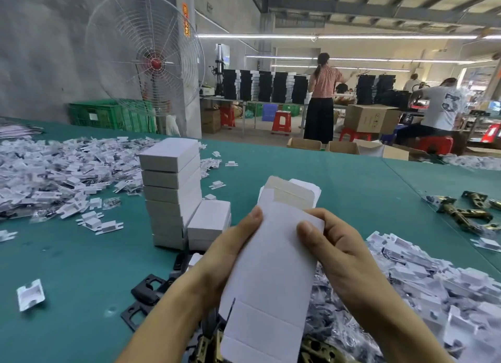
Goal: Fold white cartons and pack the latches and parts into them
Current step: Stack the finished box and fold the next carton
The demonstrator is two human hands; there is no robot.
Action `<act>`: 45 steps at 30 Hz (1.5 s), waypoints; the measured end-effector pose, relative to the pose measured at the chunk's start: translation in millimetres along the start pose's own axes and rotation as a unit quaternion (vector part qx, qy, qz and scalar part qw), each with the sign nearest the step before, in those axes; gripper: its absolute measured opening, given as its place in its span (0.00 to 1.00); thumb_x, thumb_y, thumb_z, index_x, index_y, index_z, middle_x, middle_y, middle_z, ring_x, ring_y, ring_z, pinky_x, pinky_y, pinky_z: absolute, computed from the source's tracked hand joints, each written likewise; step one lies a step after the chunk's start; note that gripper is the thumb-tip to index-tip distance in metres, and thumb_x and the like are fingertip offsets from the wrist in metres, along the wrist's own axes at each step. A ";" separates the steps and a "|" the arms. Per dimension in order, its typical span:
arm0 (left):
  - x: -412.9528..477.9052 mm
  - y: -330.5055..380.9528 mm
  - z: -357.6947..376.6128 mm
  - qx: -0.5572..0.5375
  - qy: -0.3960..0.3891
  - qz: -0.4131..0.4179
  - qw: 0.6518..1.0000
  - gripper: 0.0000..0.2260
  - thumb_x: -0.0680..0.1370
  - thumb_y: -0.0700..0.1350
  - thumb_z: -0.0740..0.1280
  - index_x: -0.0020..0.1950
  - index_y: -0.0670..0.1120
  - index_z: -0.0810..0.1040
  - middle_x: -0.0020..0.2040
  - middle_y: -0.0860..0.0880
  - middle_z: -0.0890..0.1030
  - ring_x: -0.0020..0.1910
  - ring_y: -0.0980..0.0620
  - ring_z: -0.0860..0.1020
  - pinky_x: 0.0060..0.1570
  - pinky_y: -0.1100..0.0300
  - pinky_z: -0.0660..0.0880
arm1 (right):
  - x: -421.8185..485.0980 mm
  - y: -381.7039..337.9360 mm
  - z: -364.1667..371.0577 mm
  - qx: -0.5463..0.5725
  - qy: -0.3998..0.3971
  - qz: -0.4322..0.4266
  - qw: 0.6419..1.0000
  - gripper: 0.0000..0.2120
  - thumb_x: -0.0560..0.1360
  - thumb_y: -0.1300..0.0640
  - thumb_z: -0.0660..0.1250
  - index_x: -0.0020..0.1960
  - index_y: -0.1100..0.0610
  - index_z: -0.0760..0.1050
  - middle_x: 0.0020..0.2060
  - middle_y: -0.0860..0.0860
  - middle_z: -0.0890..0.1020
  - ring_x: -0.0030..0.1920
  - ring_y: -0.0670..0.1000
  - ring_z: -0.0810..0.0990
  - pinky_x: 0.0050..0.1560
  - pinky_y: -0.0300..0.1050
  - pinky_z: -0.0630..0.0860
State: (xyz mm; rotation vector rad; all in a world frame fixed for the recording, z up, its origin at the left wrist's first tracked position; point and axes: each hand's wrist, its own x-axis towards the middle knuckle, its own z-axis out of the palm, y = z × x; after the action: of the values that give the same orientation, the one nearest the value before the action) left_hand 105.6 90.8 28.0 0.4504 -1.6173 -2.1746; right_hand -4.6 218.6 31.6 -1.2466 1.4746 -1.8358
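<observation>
White carton (273, 268) btwn left hand (230, 251), right hand (336, 254), both gripping

- White carton (271, 268), centre; white stacked cartons (170, 189), left of centre.
- Teal table (352, 178).
- Brass-toned latches (461, 213), right edge.
- White fan (143, 53), red hub, upper left.
- Green crate (103, 116), left.

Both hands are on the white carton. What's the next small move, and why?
Probably squeeze the carton inward along its long edges to pop it into a square tube. The left hand and right hand grip its sides, it looks only partly opened at the far end, and the flaps there stand unfolded, unlike the closed cartons stacked beside it.
</observation>
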 end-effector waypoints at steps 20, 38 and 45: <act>-2.4 -21.4 18.2 0.214 -0.002 0.302 0.929 0.28 0.78 0.57 0.64 0.74 0.72 0.55 0.63 0.61 0.80 0.61 0.57 0.80 0.60 0.59 0.77 | 3.2 6.9 -1.7 -0.198 0.087 -0.123 0.968 0.25 0.82 0.45 0.56 0.40 0.62 0.77 0.43 0.56 0.77 0.45 0.51 0.77 0.46 0.43 0.73; -1.4 -13.5 9.4 0.229 0.083 0.336 0.910 0.13 0.80 0.52 0.59 0.44 0.44 0.74 0.34 0.49 0.72 0.33 0.57 0.69 0.32 0.63 0.68 | -1.7 4.9 -1.7 -0.048 0.040 -0.084 0.995 0.17 0.64 0.46 0.77 0.38 0.55 0.73 0.34 0.70 0.68 0.34 0.56 0.67 0.36 0.54 0.66; -3.8 -9.1 5.3 0.165 0.012 0.258 0.952 0.12 0.76 0.59 0.64 0.54 0.55 0.74 0.46 0.45 0.83 0.42 0.41 0.82 0.42 0.45 0.82 | -2.5 2.7 -0.5 -0.058 0.104 -0.140 0.983 0.15 0.64 0.52 0.79 0.36 0.59 0.75 0.26 0.54 0.74 0.28 0.46 0.69 0.27 0.40 0.67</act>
State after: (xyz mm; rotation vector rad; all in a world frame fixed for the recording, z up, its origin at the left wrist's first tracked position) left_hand 105.2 99.4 20.9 0.1179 -1.8411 -1.5185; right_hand -4.3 220.0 28.2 -1.4140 1.6042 -2.1453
